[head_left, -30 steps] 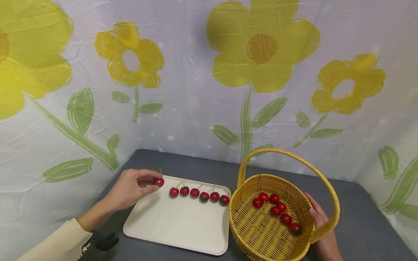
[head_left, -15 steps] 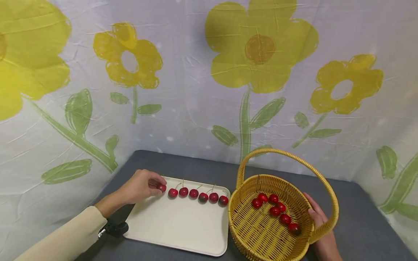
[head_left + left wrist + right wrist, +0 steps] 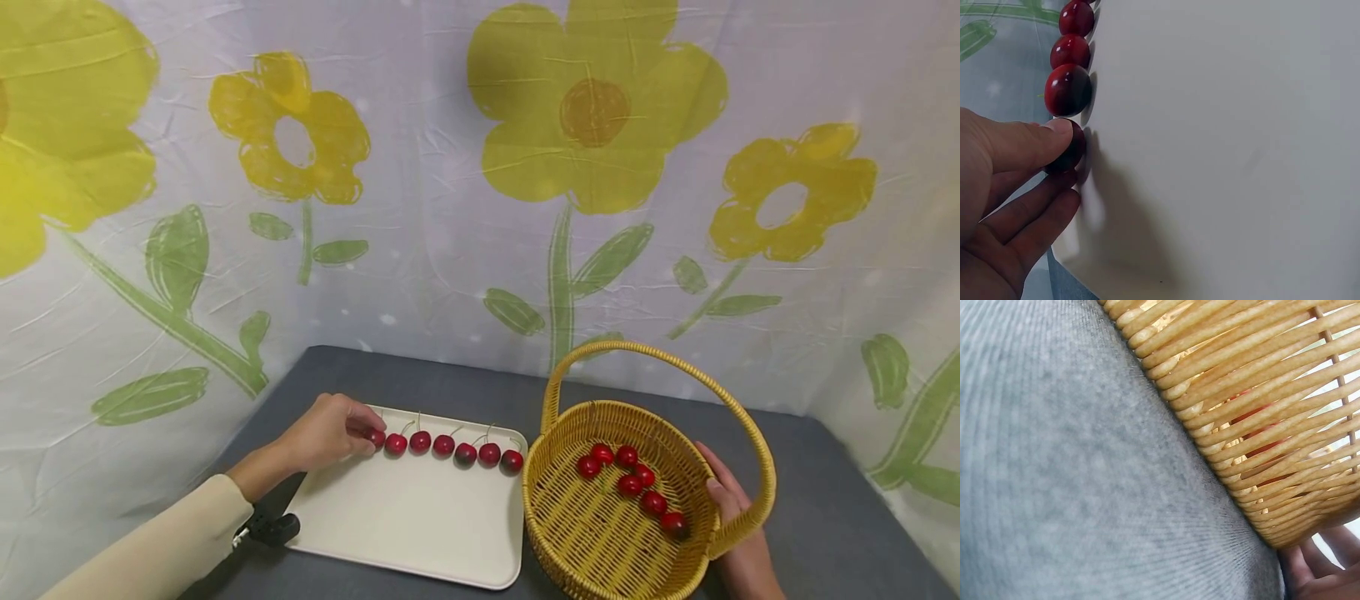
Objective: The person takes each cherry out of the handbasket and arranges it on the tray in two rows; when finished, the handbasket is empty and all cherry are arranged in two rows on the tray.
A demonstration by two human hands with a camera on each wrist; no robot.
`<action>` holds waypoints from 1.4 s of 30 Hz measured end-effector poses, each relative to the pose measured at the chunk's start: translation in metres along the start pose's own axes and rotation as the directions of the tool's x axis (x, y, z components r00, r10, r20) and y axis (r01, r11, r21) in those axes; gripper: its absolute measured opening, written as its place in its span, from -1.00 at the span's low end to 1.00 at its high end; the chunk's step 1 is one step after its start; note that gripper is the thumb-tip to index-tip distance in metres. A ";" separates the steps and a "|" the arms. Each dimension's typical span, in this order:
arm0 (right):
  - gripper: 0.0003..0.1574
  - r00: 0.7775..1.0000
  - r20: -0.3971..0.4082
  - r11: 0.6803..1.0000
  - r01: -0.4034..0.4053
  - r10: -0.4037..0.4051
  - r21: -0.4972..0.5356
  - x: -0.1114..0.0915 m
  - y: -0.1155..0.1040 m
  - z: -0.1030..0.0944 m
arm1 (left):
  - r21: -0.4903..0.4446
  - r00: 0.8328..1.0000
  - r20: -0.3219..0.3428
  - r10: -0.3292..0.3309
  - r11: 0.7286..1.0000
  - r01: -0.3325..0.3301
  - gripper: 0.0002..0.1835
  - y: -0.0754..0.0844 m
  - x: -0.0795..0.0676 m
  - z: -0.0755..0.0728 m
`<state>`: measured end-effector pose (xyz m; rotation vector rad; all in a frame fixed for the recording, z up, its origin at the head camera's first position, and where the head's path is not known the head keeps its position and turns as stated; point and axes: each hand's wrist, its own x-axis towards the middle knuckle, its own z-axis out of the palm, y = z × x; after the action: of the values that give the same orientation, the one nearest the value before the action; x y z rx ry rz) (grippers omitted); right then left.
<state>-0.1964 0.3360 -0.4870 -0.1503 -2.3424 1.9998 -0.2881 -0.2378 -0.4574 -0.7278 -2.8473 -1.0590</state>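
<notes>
My left hand [image 3: 330, 435] pinches a dark red cherry [image 3: 1074, 150] between thumb and fingers at the upper left corner of a white tray [image 3: 405, 525]. That cherry sits at the left end of a row of several stemmed cherries [image 3: 443, 447] along the tray's far edge, right beside its neighbour [image 3: 1067, 90]. My right hand [image 3: 742, 546] grips the right side of a yellow woven basket [image 3: 678, 442], thumb over the rim and fingers outside. Several more cherries [image 3: 628, 485] lie on the basket's floor. In the right wrist view, fingers [image 3: 1300, 569] show beside the woven wall [image 3: 1241, 437].
The tray and basket stand side by side on a dark grey cloth-covered table [image 3: 450, 383]. The basket's tall arched handle [image 3: 675, 354] rises above its bowl. A flower-print curtain [image 3: 420, 250] closes off the back and sides. A black strap [image 3: 266, 527] is on the left wrist.
My left hand has moved right and slightly down with its cherry, bringing it beside the end of the row. My right hand and the basket have stayed in place.
</notes>
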 end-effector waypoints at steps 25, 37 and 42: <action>-0.22 0.999 0.010 0.999 0.030 -0.030 -0.012 0.001 0.002 -0.002 | -0.474 0.998 0.016 0.057 0.880 -0.043 -0.52 0.099 0.009 0.018; -0.20 0.999 0.029 1.000 0.021 -0.021 -0.019 0.004 0.003 0.001 | -0.561 0.917 0.207 0.340 0.809 -0.173 -0.53 0.191 0.053 0.099; -0.18 0.999 0.033 0.999 0.028 -0.026 -0.043 0.005 0.003 0.001 | -0.532 0.885 0.241 0.398 0.817 -0.223 -0.54 0.209 0.076 0.127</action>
<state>-0.2015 0.3365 -0.4906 -0.0880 -2.3956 1.9546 -0.2484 0.0112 -0.4136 -1.5007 -2.5516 -1.7670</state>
